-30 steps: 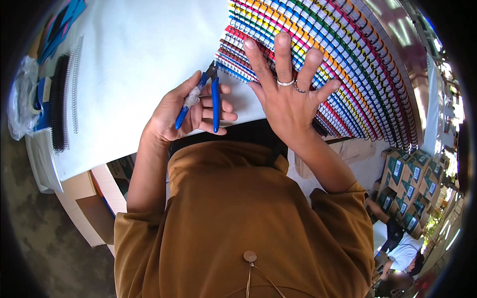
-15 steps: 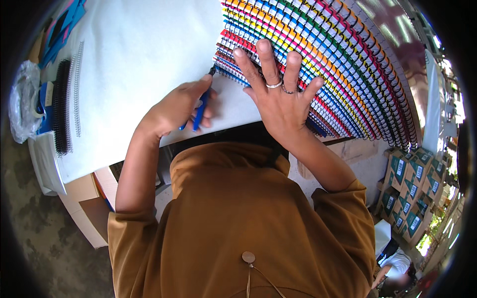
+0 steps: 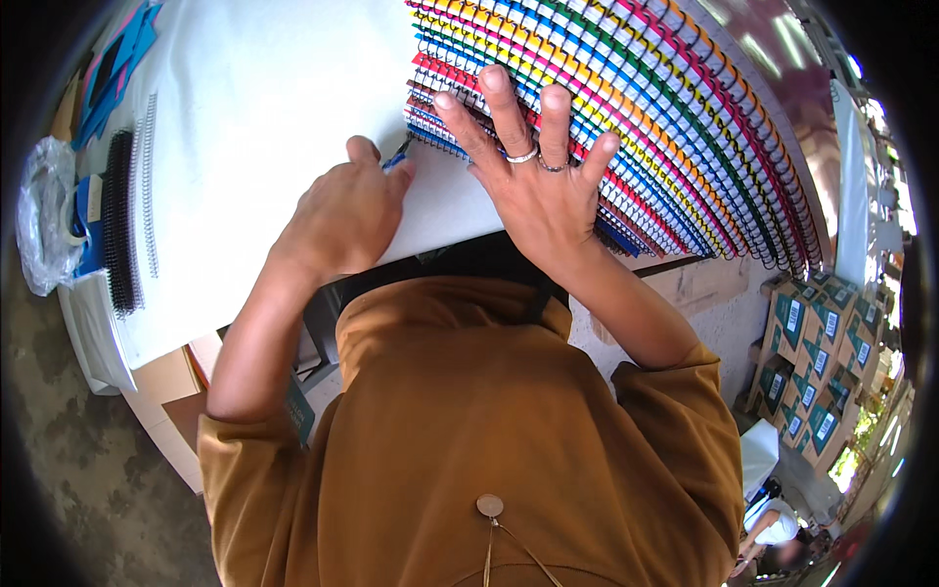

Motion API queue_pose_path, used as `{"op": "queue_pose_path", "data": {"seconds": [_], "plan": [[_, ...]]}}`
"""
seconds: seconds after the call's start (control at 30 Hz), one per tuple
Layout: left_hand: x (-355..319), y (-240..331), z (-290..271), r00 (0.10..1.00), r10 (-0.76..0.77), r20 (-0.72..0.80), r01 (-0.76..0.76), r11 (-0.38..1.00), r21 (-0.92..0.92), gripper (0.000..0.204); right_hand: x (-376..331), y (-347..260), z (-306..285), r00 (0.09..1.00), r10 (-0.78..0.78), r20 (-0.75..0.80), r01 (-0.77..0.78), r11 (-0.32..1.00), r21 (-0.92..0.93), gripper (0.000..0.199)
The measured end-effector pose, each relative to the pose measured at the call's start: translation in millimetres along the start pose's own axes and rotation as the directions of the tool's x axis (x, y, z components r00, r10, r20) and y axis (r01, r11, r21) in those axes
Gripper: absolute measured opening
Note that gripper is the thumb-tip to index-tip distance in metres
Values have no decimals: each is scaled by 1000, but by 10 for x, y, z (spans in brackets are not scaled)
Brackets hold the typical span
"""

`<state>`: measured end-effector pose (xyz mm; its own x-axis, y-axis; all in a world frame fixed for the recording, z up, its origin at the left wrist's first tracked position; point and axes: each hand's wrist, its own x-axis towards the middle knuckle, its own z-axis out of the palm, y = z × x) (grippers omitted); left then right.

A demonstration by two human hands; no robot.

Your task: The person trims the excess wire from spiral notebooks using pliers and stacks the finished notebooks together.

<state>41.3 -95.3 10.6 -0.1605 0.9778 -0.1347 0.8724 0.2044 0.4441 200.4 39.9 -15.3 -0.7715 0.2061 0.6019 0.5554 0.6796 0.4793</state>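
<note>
A long row of spiral-bound notebooks (image 3: 626, 83), with coloured edges and dark wire coils, fans out across the right of the table. My right hand (image 3: 536, 186) lies spread on the nearer notebooks, two rings on its fingers. My left hand (image 3: 342, 215) is closed round small blue-handled pliers (image 3: 399, 157), whose grips are mostly hidden in the palm. Their dark tip is at the left ends of the nearest coils; whether it grips a wire is too small to tell.
On the table's (image 3: 254, 88) left lie loose black spiral coils (image 3: 122, 220), a clear plastic bag (image 3: 47, 215) and blue sheets (image 3: 117, 73). Stacked cardboard boxes (image 3: 812, 357) stand at the right. Another person (image 3: 773, 523) is at the lower right. An open carton (image 3: 171, 391) sits below the table's left edge.
My left hand has turned, so its back now covers most of the pliers' handles, while their tip stays by the coil ends. My right hand remains spread on the notebooks. The view has shifted slightly.
</note>
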Motion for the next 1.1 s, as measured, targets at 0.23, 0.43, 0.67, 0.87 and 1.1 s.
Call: {"op": "queue_pose_path", "data": {"seconds": [0.23, 0.43, 0.67, 0.87, 1.1], "plan": [[-27, -481, -508, 877, -311, 367, 429, 851, -303, 49, -277, 903, -819, 977, 53, -207, 119, 667, 736, 26], [-26, -200, -18, 766, -293, -573, 254, 956, -150, 68, -548, 2302, -266, 357, 907, -223, -621, 409, 668, 43], [301, 896, 776, 850, -438, -293, -76, 447, -891, 65, -119, 2994, 1541, 389, 219, 895, -524, -746, 411, 63], [526, 723, 847, 842, -467, -272, -281, 51, -958, 67, -151, 2388, 1988, 420, 58, 906, -494, -823, 281, 62], [1000, 186, 258, 985, -99, -145, -170, -343, -924, 81, -551, 1618, 931, 447, 175, 877, -262, -912, 316, 63]]}}
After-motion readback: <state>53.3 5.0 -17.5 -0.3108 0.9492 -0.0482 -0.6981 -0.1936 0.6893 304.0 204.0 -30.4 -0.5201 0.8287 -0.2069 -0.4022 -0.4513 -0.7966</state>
